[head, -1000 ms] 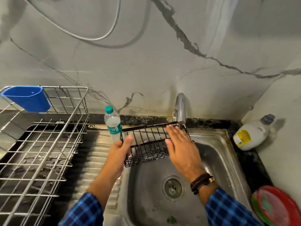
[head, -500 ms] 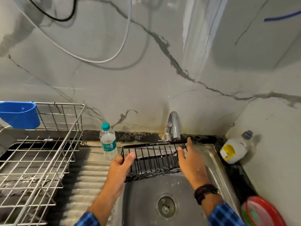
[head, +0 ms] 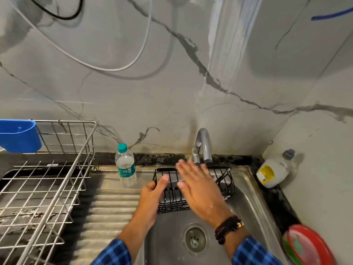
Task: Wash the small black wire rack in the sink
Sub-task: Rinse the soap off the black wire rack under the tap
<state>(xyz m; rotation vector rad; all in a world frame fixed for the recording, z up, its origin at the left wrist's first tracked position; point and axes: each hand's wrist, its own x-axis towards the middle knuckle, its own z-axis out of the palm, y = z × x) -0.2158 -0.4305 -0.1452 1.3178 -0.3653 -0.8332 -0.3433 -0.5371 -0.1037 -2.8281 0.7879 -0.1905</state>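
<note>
The small black wire rack (head: 225,181) hangs over the steel sink (head: 248,203), just below the chrome tap (head: 203,145). My left hand (head: 152,196) grips the rack's left end, thumb over its top wire. My right hand (head: 198,186) lies flat across the middle of the rack with fingers spread and blurred, hiding much of the wires. I cannot tell whether water runs from the tap. The drain (head: 194,239) lies beneath my wrists.
A clear water bottle with a teal cap (head: 125,165) stands on the ribbed drainboard. A large steel dish rack (head: 44,188) with a blue cup (head: 19,135) fills the left. A white soap bottle (head: 275,169) and red plates (head: 307,245) sit on the right counter.
My right hand has come off the rack's right end and swept left, flat over its middle. The rack has tipped a little and shifted slightly right under the tap.
</note>
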